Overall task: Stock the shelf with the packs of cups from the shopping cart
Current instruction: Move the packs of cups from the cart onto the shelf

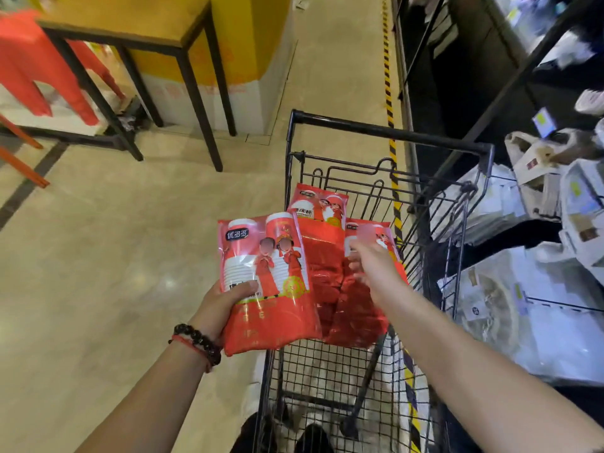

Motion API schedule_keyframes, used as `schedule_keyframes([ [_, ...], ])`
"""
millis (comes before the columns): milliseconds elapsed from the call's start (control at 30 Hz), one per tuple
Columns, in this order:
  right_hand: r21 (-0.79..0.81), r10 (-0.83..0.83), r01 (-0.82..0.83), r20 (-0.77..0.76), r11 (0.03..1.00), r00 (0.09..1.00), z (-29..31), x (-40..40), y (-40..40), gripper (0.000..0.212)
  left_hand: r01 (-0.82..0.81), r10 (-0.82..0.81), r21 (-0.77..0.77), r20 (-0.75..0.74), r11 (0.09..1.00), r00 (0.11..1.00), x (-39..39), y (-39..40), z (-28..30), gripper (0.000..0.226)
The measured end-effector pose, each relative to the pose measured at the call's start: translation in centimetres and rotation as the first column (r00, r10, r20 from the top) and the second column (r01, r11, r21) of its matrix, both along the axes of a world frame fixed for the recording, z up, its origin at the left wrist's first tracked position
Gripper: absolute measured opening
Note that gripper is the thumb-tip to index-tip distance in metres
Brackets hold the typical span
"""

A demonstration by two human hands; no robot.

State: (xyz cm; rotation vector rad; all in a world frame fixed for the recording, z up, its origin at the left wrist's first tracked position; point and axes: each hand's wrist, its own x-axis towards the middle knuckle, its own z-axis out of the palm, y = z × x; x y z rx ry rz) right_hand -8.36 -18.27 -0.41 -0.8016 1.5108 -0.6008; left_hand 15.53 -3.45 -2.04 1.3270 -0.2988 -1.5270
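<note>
On the far left stands a dark-framed desk (137,31) with a wooden top, red stools beside it, all well apart from the work. Nearer the middle, the left hand (225,300) holds one red pack of cups (266,282) lifted clear of the cart, just left of its rim; the grip is clenched round the pack's lower left edge, thumb laid across the front.

To the right of it is the shopping cart (385,132), a black wire basket. At least two more packs lie in it: one pack standing at the far end (318,204), and a right-hand pack (362,308) nearer the wire side. The right hand (372,266) is over that right-hand pack, fingers curled at its upper part; whether it has truly taken hold or only touches the wrapper cannot be told.

Further right, the shelf (510,76) carries pale bagged goods; no red pack shows on it.

By this evidence the task looks early: one pack is out, a second is being reached for, and none is seen shelved. Carrying across and placing remain.
</note>
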Motion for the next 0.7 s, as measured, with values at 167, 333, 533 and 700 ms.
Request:
schedule_keyframes([
  [167, 0.142, -0.059, 0.062, -0.027, 0.988, 0.998, -2.2, 3.2, -6.0, 0.029, -0.051, 0.051, 0.004, 0.015, 0.999, 0.999, 2.6, 0.4, -0.6, 0.064],
  [333, 0.289, 0.025, -0.010, -0.048, 0.957, 0.999, -4.1, 4.9, -8.3, 0.074, -0.080, 0.080, -0.024, -0.006, 0.996, 0.997, 4.1, -0.3, -0.8, 0.057],
  [533, 0.317, 0.120, -0.085, -0.091, 0.944, 0.989, -4.8, 6.2, -9.3, 0.080, -0.071, 0.071, -0.038, 0.002, 0.997, 0.997, 4.7, -0.9, -0.8, 0.067],
  [700, 0.353, 0.117, -0.070, -0.116, 0.933, 0.986, -4.5, 5.1, -8.5, 0.063, -0.054, 0.054, -0.023, -0.003, 0.998, 0.999, 4.5, -0.8, -0.5, 0.077],
])
